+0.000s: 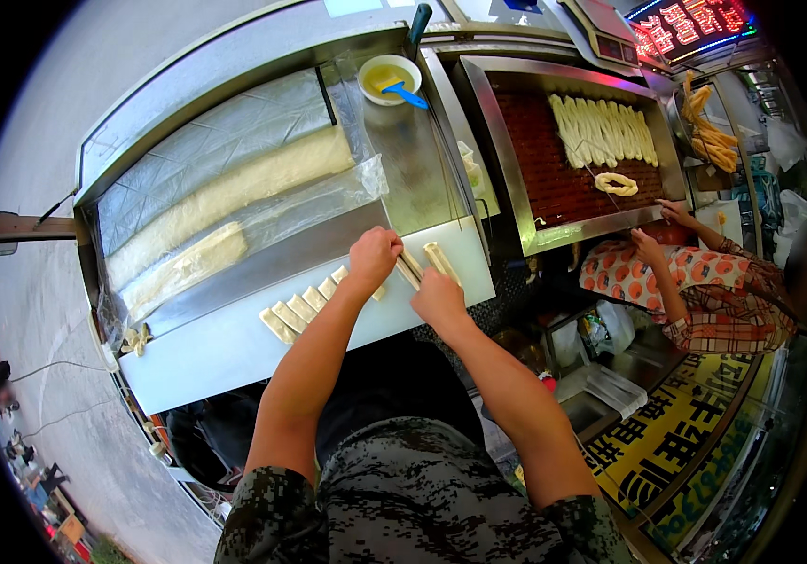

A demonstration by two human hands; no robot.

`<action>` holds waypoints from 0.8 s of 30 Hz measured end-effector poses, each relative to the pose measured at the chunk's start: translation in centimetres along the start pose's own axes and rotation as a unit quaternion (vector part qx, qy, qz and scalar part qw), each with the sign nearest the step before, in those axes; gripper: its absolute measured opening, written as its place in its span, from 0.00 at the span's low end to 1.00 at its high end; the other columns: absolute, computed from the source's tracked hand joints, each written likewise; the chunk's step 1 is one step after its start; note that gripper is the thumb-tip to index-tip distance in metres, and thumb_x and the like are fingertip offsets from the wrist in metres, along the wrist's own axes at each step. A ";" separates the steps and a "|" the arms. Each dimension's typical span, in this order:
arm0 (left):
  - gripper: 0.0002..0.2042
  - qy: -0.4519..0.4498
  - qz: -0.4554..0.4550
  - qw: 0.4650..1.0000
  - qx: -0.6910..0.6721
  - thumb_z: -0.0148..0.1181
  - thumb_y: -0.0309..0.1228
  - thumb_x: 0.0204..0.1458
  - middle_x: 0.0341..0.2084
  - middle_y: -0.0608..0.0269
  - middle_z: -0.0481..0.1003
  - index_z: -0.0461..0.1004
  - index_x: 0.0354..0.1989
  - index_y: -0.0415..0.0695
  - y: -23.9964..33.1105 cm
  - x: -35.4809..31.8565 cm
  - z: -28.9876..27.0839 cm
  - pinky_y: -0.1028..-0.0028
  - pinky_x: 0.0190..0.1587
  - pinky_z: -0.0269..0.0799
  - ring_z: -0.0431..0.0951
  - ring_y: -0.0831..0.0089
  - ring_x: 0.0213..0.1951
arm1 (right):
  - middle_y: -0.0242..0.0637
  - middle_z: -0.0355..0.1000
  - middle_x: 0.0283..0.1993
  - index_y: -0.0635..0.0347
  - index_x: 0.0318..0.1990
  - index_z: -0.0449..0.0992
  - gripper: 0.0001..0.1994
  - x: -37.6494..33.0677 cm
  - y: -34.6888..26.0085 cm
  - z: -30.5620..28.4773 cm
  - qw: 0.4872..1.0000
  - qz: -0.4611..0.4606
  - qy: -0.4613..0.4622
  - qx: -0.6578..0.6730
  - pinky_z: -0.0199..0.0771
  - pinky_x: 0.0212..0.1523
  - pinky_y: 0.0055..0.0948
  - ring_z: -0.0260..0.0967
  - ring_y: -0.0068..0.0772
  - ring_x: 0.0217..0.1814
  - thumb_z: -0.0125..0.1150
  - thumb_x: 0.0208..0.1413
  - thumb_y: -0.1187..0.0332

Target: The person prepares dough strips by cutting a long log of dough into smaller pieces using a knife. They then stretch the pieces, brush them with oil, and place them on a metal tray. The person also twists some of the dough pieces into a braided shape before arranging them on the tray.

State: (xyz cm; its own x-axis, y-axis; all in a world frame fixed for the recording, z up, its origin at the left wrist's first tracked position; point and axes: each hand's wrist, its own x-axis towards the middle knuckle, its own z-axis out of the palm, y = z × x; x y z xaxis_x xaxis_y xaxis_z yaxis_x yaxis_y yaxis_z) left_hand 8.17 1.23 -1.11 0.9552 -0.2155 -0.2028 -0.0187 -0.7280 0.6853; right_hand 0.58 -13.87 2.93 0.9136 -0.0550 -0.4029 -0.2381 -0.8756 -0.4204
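Over the white cutting board [198, 361], my left hand [375, 257] is closed at the far end of a narrow dough strip [409, 268]. My right hand [438, 297] is closed at its near end; the fingertips are partly hidden. Just right of it lies another pale dough strip [443, 263]. Left of my hands, several short dough pieces [293, 315] lie in a slanting row, partly behind my left forearm. Beyond the board, a long dough slab [234, 193] and a shorter dough slab [187, 268] rest under clear plastic film [314, 202].
A white bowl [388, 68] of yellow liquid holds a blue brush [405, 94]. At right, a fryer [535, 141] of dark oil holds a row of dough sticks [605, 130] and a dough ring [616, 184]. Another person's hands [650, 246] are beside it. Fried sticks [707, 127] are piled beyond.
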 end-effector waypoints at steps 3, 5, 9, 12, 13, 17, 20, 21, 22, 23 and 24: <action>0.07 0.009 -0.016 0.998 -0.064 0.62 0.33 0.48 0.29 0.54 0.77 0.80 0.31 0.43 -1.1 -0.2 -1.5 0.60 0.39 0.73 0.78 0.56 0.36 | 0.48 0.76 0.28 0.60 0.33 0.73 0.03 -4.3 4.3 2.2 0.959 -0.080 0.176 0.206 0.76 0.31 0.40 0.77 0.51 0.30 0.59 0.51 0.73; 0.07 0.049 -0.041 0.996 -0.055 0.63 0.33 0.47 0.30 0.55 0.77 0.79 0.29 0.43 -1.8 -1.4 -2.6 0.60 0.39 0.72 0.77 0.56 0.37 | 0.43 0.74 0.24 0.61 0.32 0.73 0.05 -8.1 7.9 3.6 0.925 -0.039 0.231 0.298 0.73 0.27 0.34 0.75 0.46 0.25 0.62 0.52 0.71; 0.08 0.071 -0.045 0.988 0.126 0.66 0.34 0.44 0.31 0.56 0.77 0.77 0.28 0.44 -4.2 -6.6 -6.6 0.59 0.38 0.71 0.76 0.56 0.36 | 0.42 0.72 0.27 0.65 0.28 0.77 0.05 -12.6 11.5 4.4 0.942 0.034 0.179 0.281 0.72 0.28 0.32 0.74 0.42 0.26 0.62 0.50 0.73; 0.08 0.076 0.015 0.989 0.123 0.67 0.31 0.41 0.29 0.55 0.75 0.74 0.26 0.43 -5.3 -8.3 -6.1 0.58 0.38 0.70 0.75 0.55 0.33 | 0.42 0.73 0.27 0.66 0.28 0.77 0.05 -11.9 10.7 5.1 0.944 0.024 0.159 0.289 0.73 0.29 0.32 0.75 0.41 0.27 0.63 0.50 0.73; 0.08 0.060 0.024 0.994 0.084 0.66 0.31 0.41 0.29 0.54 0.75 0.73 0.26 0.43 -5.8 -8.4 -5.8 0.58 0.37 0.70 0.75 0.54 0.33 | 0.42 0.74 0.27 0.66 0.27 0.77 0.05 -11.4 10.1 5.4 0.941 0.019 0.158 0.299 0.73 0.30 0.32 0.76 0.40 0.28 0.63 0.50 0.73; 0.08 0.111 -0.011 0.989 -0.100 0.63 0.24 0.43 0.27 0.54 0.73 0.68 0.26 0.41 -1.5 -10.2 -6.4 0.61 0.36 0.71 0.74 0.53 0.33 | 0.40 0.75 0.24 0.65 0.31 0.76 0.05 -9.4 6.9 4.8 0.928 0.015 0.137 0.346 0.73 0.30 0.32 0.75 0.38 0.25 0.63 0.51 0.72; 0.10 0.183 0.074 0.978 -0.063 0.65 0.21 0.41 0.29 0.56 0.72 0.68 0.28 0.43 0.2 -11.3 -4.8 0.63 0.37 0.71 0.74 0.55 0.36 | 0.39 0.76 0.22 0.66 0.33 0.76 0.06 -8.5 6.2 5.0 0.926 0.000 0.148 0.347 0.73 0.29 0.32 0.75 0.37 0.23 0.63 0.52 0.72; 0.10 0.163 0.091 0.982 -0.037 0.65 0.23 0.41 0.28 0.56 0.71 0.68 0.27 0.43 0.3 -11.1 -3.8 0.61 0.36 0.70 0.73 0.55 0.34 | 0.35 0.74 0.22 0.69 0.31 0.75 0.06 -8.3 6.1 5.0 0.932 -0.007 0.150 0.330 0.72 0.26 0.27 0.71 0.24 0.22 0.61 0.54 0.73; 0.10 0.142 0.107 0.984 -0.012 0.65 0.24 0.41 0.28 0.56 0.70 0.68 0.27 0.44 0.0 -11.0 -3.0 0.59 0.35 0.70 0.72 0.56 0.33 | 0.35 0.74 0.22 0.69 0.31 0.75 0.06 -8.3 5.8 5.0 0.930 -0.003 0.148 0.336 0.72 0.26 0.27 0.71 0.25 0.22 0.61 0.54 0.73; 0.10 0.088 0.119 0.989 -0.024 0.66 0.26 0.42 0.29 0.57 0.70 0.69 0.29 0.44 -0.3 -11.0 -2.5 0.59 0.37 0.71 0.73 0.56 0.36 | 0.35 0.74 0.22 0.69 0.31 0.75 0.06 -8.2 5.9 5.1 0.929 0.001 0.146 0.341 0.72 0.26 0.27 0.71 0.25 0.22 0.61 0.54 0.73; 0.10 0.106 0.090 0.990 -0.032 0.67 0.26 0.43 0.30 0.57 0.71 0.70 0.30 0.44 -0.7 -10.9 -2.2 0.60 0.38 0.71 0.73 0.55 0.37 | 0.35 0.74 0.22 0.69 0.31 0.75 0.06 -8.2 6.0 5.2 0.927 0.006 0.145 0.346 0.72 0.26 0.27 0.72 0.25 0.22 0.61 0.54 0.73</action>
State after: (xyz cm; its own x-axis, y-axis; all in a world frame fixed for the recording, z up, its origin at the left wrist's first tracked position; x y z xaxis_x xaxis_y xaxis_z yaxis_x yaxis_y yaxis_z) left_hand -1.54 5.52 2.12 0.9788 -0.1914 0.0724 -0.1811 -0.6455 0.7420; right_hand -10.03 -16.18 -0.56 0.9359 -0.2776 -0.2169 -0.3112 -0.3628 -0.8784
